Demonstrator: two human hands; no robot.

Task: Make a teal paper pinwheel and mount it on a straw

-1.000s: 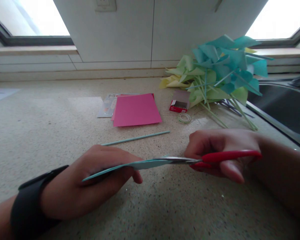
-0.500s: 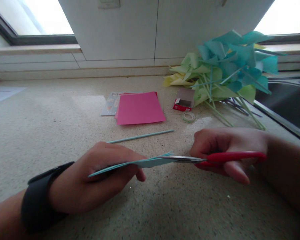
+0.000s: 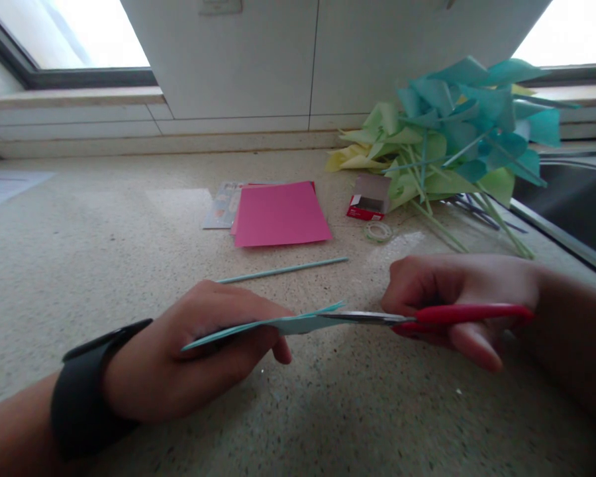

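Pinched between the thumb and fingers of my left hand (image 3: pixel 218 351) is a folded piece of light blue paper (image 3: pixel 298 322), its layers slightly apart at the right end. My right hand (image 3: pixel 457 298) grips red-handled scissors (image 3: pixel 467 313), with its thumb and fingers in the handles. The blades point left and meet the right end of the paper. Both hands are above the speckled countertop (image 3: pixel 328 411). Just behind my left hand, a thin light blue paper stick (image 3: pixel 283 270) lies on the counter.
Pink paper sheets (image 3: pixel 283 215) lie on a grey packet (image 3: pixel 221 209). An open red box (image 3: pixel 367 207) and a tape roll (image 3: pixel 378 230) stand right of them. Blue and green paper flowers (image 3: pixel 467 119) lie near the sink (image 3: pixel 571 199). A printed sheet (image 3: pixel 10 185) is far left.
The whole view has shifted slightly, so everything appears a little further right. The scissors still meet the paper's right end, and both hands keep their grip.
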